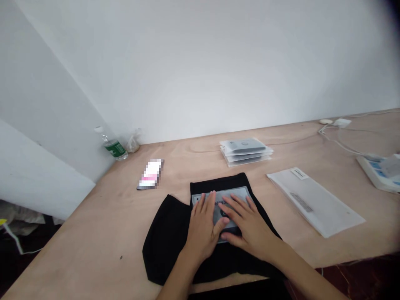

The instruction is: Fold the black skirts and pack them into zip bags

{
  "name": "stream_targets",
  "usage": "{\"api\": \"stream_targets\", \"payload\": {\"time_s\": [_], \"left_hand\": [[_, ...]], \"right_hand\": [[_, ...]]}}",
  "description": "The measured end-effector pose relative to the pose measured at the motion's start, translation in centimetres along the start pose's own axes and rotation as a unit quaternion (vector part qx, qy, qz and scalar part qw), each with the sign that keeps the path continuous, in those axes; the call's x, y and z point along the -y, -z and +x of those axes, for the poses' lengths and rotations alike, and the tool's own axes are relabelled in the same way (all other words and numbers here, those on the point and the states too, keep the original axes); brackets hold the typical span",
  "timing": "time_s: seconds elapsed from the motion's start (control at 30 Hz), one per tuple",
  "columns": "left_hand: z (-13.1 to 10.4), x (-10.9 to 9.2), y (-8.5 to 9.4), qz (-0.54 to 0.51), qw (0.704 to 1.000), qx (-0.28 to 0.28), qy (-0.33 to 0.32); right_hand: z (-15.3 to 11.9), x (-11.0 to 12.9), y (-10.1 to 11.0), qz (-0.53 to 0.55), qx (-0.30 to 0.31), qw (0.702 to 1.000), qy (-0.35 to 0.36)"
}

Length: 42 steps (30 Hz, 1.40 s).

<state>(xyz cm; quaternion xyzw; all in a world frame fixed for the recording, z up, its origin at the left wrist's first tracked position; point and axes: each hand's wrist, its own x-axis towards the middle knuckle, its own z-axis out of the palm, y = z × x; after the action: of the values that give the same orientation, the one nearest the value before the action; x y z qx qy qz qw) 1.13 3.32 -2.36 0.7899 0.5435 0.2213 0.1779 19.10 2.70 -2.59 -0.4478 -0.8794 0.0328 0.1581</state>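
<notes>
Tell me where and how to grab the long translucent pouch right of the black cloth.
I'd pinch the pouch by its near short edge, coming from your side with the right hand, the closer one. It lies flat on the table, so its thin edge probably suits a pinch, and that end is nearer you with nothing resting on it.

The cloth (167, 239) is plain black and matte, spread flat on the table (93, 233) near its front edge – one broad flap juts out to the left. On its upper part lies the bag (216, 216), a flat, translucent pouch with dark lettering and a round black mark (partly covered, so not readable) – black cloth bordering its far edge.
</notes>
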Motion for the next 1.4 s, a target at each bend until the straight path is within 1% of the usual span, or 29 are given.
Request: {"api": "stream_targets", "payload": {"time_s": [0.07,0.17,0.23,0.3,0.37,0.43,0.5,0.57,0.6,0.67,0.73,0.83,0.9,0.97,1.07,1.2,1.4], "left_hand": [[0.0,0.4,0.4,-0.068,0.995,-0.063,0.031],[0.1,0.7,0.8,-0.168,0.968,-0.164,0.084],[0.2,0.6,1.1,-0.218,0.944,-0.224,0.102],[0.3,0.4,1.3,-0.249,0.924,-0.27,0.105],[0.4,0.2,1.4,-0.264,0.913,-0.289,0.11],[0.5,-0.1,1.4,-0.261,0.915,-0.282,0.122],[0.5,-0.4,1.4,-0.245,0.923,-0.267,0.13],[0.4,-0.6,1.4,-0.229,0.931,-0.254,0.131],[0.4,-0.7,1.3,-0.223,0.934,-0.247,0.13],[0.4,-0.7,1.2,-0.209,0.941,-0.232,0.129],[0.3,-0.5,1.1,-0.184,0.952,-0.213,0.121],[0.2,-0.3,0.9,-0.138,0.968,-0.182,0.104],[0.1,-0.2,0.8,-0.117,0.975,-0.164,0.097],[0.1,-0.2,0.8,-0.108,0.978,-0.153,0.096],[0.1,-0.2,0.9,-0.105,0.979,-0.146,0.099],[0.2,-0.1,0.8,-0.103,0.979,-0.143,0.099],[0.2,-0.2,0.9,-0.094,0.981,-0.132,0.106]], "right_hand": [[-1.0,0.3,0.4,0.011,-0.037,0.998,0.042],[-2.3,0.6,0.9,0.006,-0.13,0.988,0.081],[-2.5,0.5,1.8,-0.01,-0.194,0.979,0.068],[-1.9,0.0,3.5,-0.028,-0.249,0.968,0.027],[-0.7,-1.0,6.0,-0.033,-0.289,0.957,-0.021],[0.9,-2.3,8.9,-0.019,-0.322,0.943,-0.077],[2.7,-3.8,11.5,-0.009,-0.351,0.926,-0.139],[4.5,-5.6,12.9,0.025,-0.378,0.909,-0.177],[5.4,-6.6,13.0,0.052,-0.39,0.901,-0.183],[7.1,-9.0,11.9,0.106,-0.408,0.889,-0.179],[8.7,-11.7,9.6,0.132,-0.411,0.883,-0.184],[10.3,-15.2,5.7,0.117,-0.407,0.875,-0.233],[10.7,-16.6,3.8,0.11,-0.404,0.873,-0.249],[10.7,-17.3,2.7,0.104,-0.395,0.878,-0.25],[10.5,-17.4,2.0,0.091,-0.373,0.891,-0.243],[10.3,-17.2,2.0,0.06,-0.345,0.906,-0.237],[9.8,-16.4,2.7,0.007,-0.334,0.909,-0.25]]}}
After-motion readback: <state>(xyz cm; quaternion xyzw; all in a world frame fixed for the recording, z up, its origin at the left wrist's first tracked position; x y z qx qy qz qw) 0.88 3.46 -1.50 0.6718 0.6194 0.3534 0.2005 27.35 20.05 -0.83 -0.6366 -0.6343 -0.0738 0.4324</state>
